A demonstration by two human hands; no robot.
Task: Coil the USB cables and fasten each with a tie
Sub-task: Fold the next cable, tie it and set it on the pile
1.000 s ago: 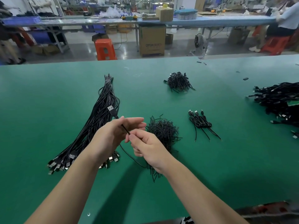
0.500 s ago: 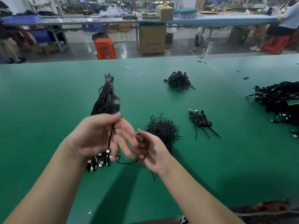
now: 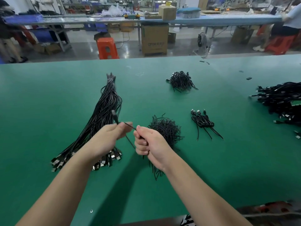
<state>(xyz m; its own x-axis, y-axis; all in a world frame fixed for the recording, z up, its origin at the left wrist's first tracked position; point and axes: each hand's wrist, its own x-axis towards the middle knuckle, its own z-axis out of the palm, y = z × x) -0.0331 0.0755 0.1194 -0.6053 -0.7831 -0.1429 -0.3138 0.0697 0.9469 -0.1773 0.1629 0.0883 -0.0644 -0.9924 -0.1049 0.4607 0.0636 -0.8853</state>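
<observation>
On the green table (image 3: 48, 98), a long bundle of straight USB cables (image 3: 104, 115) lies at the left, its plugs nearest the person. Just right of it, above the table, the left hand (image 3: 107, 137) pinches one black cable (image 3: 130, 126) near its blurred plug end. The right hand (image 3: 149, 144) grips the same cable in a curled fist, in front of a pile of ties (image 3: 166, 129). Three coiled cables (image 3: 202, 122) lie further right.

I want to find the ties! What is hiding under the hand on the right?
Under the right hand lies a tangled pile of thin black wire ties on the green table. The hand covers the pile's near part, so that part cannot be seen.
</observation>
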